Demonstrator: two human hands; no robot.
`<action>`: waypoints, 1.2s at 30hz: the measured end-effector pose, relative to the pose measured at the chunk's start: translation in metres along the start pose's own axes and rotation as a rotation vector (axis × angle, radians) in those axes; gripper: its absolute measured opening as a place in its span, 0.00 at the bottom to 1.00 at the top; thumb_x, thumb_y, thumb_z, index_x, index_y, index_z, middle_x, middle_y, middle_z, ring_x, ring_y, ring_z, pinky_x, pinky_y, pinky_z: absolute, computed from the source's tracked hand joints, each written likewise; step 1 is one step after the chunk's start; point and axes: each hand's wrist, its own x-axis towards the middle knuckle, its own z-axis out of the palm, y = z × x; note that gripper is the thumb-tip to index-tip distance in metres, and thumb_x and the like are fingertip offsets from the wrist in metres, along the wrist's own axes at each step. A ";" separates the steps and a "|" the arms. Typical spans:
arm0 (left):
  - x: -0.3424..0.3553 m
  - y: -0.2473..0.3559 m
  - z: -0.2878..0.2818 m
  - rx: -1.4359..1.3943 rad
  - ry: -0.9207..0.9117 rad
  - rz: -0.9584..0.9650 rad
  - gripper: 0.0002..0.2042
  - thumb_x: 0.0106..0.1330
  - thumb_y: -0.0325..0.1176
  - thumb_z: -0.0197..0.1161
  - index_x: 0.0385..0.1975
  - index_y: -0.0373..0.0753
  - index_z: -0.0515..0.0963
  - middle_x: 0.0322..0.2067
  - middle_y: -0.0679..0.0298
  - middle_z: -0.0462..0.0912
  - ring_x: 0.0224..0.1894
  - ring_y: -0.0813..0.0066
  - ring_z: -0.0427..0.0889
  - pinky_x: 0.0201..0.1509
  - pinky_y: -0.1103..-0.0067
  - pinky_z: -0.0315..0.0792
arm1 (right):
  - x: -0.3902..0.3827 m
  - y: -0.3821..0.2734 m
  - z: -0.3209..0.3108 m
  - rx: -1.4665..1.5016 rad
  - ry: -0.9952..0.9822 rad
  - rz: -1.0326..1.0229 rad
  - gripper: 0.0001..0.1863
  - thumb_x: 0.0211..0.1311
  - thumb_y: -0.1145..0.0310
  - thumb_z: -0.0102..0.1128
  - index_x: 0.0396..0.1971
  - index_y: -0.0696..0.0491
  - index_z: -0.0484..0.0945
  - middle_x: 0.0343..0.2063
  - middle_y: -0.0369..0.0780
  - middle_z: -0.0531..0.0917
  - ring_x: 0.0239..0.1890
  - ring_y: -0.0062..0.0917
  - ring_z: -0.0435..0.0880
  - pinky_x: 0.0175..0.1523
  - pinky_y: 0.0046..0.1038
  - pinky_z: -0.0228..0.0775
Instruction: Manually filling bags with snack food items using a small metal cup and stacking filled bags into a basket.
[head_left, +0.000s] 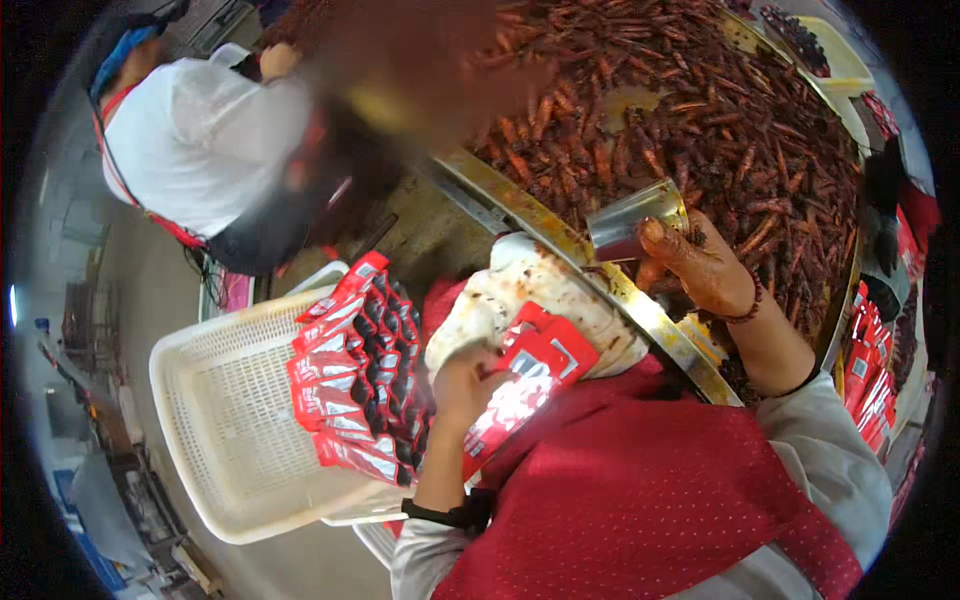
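Note:
My right hand (pixel 705 268) is closed round a shiny metal cup (pixel 635 222), which lies tilted on its side above the near rim of a large metal trough (pixel 690 350). Reddish-brown, sauced, elongated food pieces (pixel 740 140) fill the trough. Sauce coats my right fingers. Lower down on the left, my left hand (pixel 462 388) grips a few flat red pouches (pixel 540 350) in front of a stained white cloth (pixel 525 275). Just left of that hand, a row of red and black pouches (pixel 360 375) stands packed in a white plastic basket (pixel 235 425).
A co-worker in a white top (pixel 205 145) bends over the trough's far left side. A dark blurred shape (pixel 400 80) hides part of the trough there. More red pouches (pixel 868 370) lie beyond my right arm. At the upper right is a pale yellow tray (pixel 835 55).

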 end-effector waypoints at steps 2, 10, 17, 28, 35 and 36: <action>0.011 -0.012 0.012 -0.180 -0.109 -0.116 0.12 0.47 0.37 0.72 0.26 0.37 0.79 0.29 0.58 0.81 0.26 0.61 0.78 0.30 0.71 0.70 | -0.010 0.004 -0.015 -0.012 0.018 0.098 0.21 0.66 0.50 0.52 0.22 0.52 0.74 0.15 0.29 0.71 0.19 0.12 0.68 0.24 0.17 0.61; 0.002 0.052 0.012 0.229 -0.262 0.173 0.10 0.59 0.34 0.62 0.38 0.37 0.78 0.32 0.53 0.80 0.33 0.52 0.78 0.36 0.71 0.72 | -0.020 0.029 -0.039 0.108 0.154 0.187 0.21 0.62 0.47 0.56 0.27 0.53 0.76 0.14 0.30 0.73 0.15 0.11 0.72 0.22 0.15 0.63; 0.010 0.065 -0.014 -0.369 -0.128 -0.115 0.07 0.54 0.27 0.70 0.22 0.34 0.77 0.18 0.69 0.76 0.23 0.86 0.70 0.26 0.82 0.66 | -0.023 0.024 -0.008 0.541 0.080 0.366 0.24 0.63 0.48 0.53 0.43 0.55 0.74 0.39 0.43 0.81 0.19 0.25 0.81 0.22 0.26 0.76; 0.034 0.125 0.009 -0.481 -0.297 0.046 0.16 0.46 0.22 0.72 0.36 0.32 0.79 0.33 0.66 0.82 0.35 0.81 0.77 0.44 0.82 0.71 | -0.041 0.008 0.019 -0.956 -0.520 0.049 0.25 0.65 0.47 0.48 0.40 0.56 0.74 0.25 0.48 0.80 0.27 0.45 0.80 0.33 0.41 0.70; 0.033 0.115 0.002 -0.942 -0.302 -0.181 0.17 0.49 0.23 0.69 0.41 0.32 0.78 0.37 0.63 0.82 0.39 0.78 0.80 0.45 0.79 0.73 | -0.042 0.076 -0.062 -0.825 0.079 0.012 0.20 0.54 0.64 0.58 0.48 0.51 0.74 0.33 0.48 0.82 0.35 0.40 0.83 0.40 0.37 0.75; 0.037 0.117 0.002 -0.937 -0.295 -0.174 0.17 0.50 0.22 0.69 0.42 0.32 0.78 0.37 0.63 0.82 0.38 0.79 0.79 0.45 0.79 0.74 | -0.038 0.100 -0.077 -1.180 0.000 0.277 0.21 0.52 0.63 0.58 0.48 0.50 0.75 0.30 0.49 0.83 0.33 0.42 0.83 0.38 0.39 0.76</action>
